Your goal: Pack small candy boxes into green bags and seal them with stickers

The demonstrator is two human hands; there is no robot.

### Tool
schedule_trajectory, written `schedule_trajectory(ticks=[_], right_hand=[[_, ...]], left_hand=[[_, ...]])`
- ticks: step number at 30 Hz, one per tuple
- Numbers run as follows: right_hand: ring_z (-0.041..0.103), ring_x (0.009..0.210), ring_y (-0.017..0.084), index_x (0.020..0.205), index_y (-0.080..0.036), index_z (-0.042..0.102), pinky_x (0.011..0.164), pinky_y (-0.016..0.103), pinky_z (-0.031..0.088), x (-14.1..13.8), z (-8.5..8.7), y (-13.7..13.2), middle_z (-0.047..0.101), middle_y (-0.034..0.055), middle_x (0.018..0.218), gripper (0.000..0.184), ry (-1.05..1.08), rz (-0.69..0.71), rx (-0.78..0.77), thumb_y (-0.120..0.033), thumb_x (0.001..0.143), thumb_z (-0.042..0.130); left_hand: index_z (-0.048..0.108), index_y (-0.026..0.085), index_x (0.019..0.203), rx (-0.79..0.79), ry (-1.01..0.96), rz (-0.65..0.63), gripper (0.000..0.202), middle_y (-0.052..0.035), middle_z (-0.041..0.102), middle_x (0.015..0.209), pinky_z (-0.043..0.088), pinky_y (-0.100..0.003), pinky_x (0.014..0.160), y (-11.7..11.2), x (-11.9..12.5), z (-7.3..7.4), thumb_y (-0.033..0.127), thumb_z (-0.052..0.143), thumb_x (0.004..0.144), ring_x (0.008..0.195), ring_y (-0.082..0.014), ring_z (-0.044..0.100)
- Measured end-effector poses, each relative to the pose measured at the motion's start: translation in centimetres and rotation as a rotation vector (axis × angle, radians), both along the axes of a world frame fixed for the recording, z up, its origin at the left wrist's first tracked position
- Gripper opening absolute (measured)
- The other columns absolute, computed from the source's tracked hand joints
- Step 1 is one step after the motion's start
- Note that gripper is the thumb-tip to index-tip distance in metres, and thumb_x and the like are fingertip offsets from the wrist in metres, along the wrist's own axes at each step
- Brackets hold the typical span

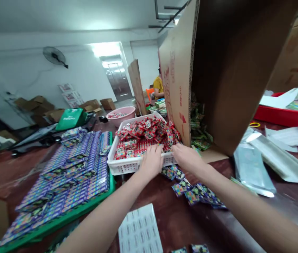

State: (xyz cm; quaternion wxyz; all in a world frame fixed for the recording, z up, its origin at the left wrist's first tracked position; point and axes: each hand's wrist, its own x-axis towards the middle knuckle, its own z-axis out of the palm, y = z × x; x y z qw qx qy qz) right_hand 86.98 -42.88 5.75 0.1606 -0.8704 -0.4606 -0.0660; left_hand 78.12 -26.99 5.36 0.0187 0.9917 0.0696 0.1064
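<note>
A white plastic basket (124,170) holds many small red packets (149,128), some in tight rows at the front and others heaped loosely behind. My left hand (152,160) reaches over the basket's near rim, its fingers bent down at the front packets. At the near right corner, my right hand (187,156) is closed, with its fingertips mostly hidden. What either hand grips cannot be made out. Loose purple-blue packets (180,187) lie on the dark red table below my right hand. Left of the basket, a green tray (112,188) carries rows of purple packets (78,165).
A tall open cardboard box (176,70) stands against the basket's right side, with green packets inside. Clear plastic bags (254,165) lie at right near a red tray (283,117). A white label sheet (140,230) lies in front; a pink basin (121,115) stands behind. A person in yellow (158,85) sits farther back.
</note>
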Motion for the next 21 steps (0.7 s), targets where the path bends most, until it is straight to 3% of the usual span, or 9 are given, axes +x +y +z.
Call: schedule_trajectory(ticks=[3,5,7,10,12,14,17,19,21], right_hand=[[0.066,0.105,0.027,0.119,-0.027,0.065,0.092,0.039,0.053,-0.5,-0.7,-5.9,0.07,0.0085,0.113,0.028,0.08,0.061,0.002,-0.041,0.098,0.053],[0.06,0.119,0.031,0.136,-0.03,0.057,0.1,0.043,0.051,-0.7,-2.4,-11.9,0.065,0.0091,0.13,0.05,0.15,0.105,0.021,-0.049,0.09,0.064],[0.049,0.133,0.033,0.154,-0.031,0.036,0.107,0.048,0.046,-0.9,-4.4,-17.6,0.052,0.0097,0.148,0.074,0.165,0.066,0.007,-0.045,0.088,0.067],[0.032,0.147,0.032,0.162,-0.028,0.01,0.115,0.052,0.038,-1.5,-7.6,-23.2,0.032,0.0103,0.163,0.089,0.139,-0.06,-0.056,-0.032,0.09,0.062],[0.026,0.149,0.031,0.162,-0.025,0.003,0.118,0.054,0.034,-1.6,-9.1,-24.6,0.026,0.0109,0.166,0.094,0.15,-0.096,-0.125,-0.023,0.088,0.06],[0.027,0.148,0.033,0.162,-0.024,0.004,0.119,0.059,0.029,-1.5,-9.9,-24.6,0.028,0.0109,0.165,0.096,0.161,-0.108,-0.174,-0.018,0.084,0.058],[0.036,0.143,0.033,0.161,-0.027,0.016,0.12,0.065,0.016,-1.5,-9.6,-23.6,0.045,0.008,0.157,0.085,0.148,-0.092,-0.184,-0.021,0.087,0.057],[0.038,0.141,0.033,0.159,-0.031,0.024,0.121,0.066,0.008,-1.6,-9.2,-23.0,0.053,0.0053,0.15,0.078,0.129,-0.053,-0.183,-0.028,0.09,0.059],[0.038,0.14,0.034,0.157,-0.033,0.029,0.121,0.066,0.006,-1.8,-9.0,-22.6,0.053,0.0039,0.15,0.076,0.106,-0.02,-0.204,-0.03,0.089,0.063]], left_hand=[[0.059,0.015,0.129,0.03,0.104,0.083,0.042,-0.0165,0.069,0.118,0.048,-0.042,0.099,3.3,5.3,1.0,0.025,0.062,0.088,0.115,-0.0317,0.062],[0.065,0.017,0.118,0.02,0.16,0.094,0.036,-0.014,0.073,0.104,0.05,-0.041,0.092,4.4,7.3,1.0,0.027,0.067,0.083,0.104,-0.0315,0.066],[0.067,0.018,0.113,-0.002,0.168,0.071,0.032,-0.0144,0.071,0.107,0.049,-0.044,0.093,4.5,8.1,0.7,0.027,0.066,0.082,0.107,-0.0338,0.064],[0.066,0.016,0.117,-0.043,0.023,-0.003,0.032,-0.0186,0.062,0.123,0.039,-0.057,0.103,3.0,6.8,0.0,0.026,0.051,0.091,0.123,-0.0402,0.052],[0.065,0.018,0.116,-0.213,-0.213,-0.103,0.029,-0.0143,0.061,0.119,0.04,-0.053,0.105,0.3,4.3,-0.9,0.028,0.051,0.092,0.12,-0.0348,0.055],[0.062,0.02,0.11,-0.583,-0.29,-0.189,0.022,-0.0083,0.064,0.107,0.047,-0.042,0.098,-3.9,0.9,-2.3,0.029,0.057,0.091,0.106,-0.0257,0.062],[0.057,0.02,0.105,-1.216,-0.057,-0.17,0.022,-0.0029,0.065,0.092,0.053,-0.03,0.078,-10.6,-4.2,-5.2,0.034,0.062,0.089,0.085,-0.018,0.065],[0.058,0.019,0.107,-1.458,0.073,-0.077,0.03,-0.0035,0.066,0.092,0.054,-0.028,0.071,-13.8,-6.7,-7.1,0.037,0.067,0.086,0.081,-0.0167,0.065],[0.06,0.017,0.109,-1.573,0.153,0.03,0.038,-0.0049,0.067,0.093,0.053,-0.026,0.064,-15.6,-8.1,-8.2,0.042,0.071,0.083,0.077,-0.016,0.064]])
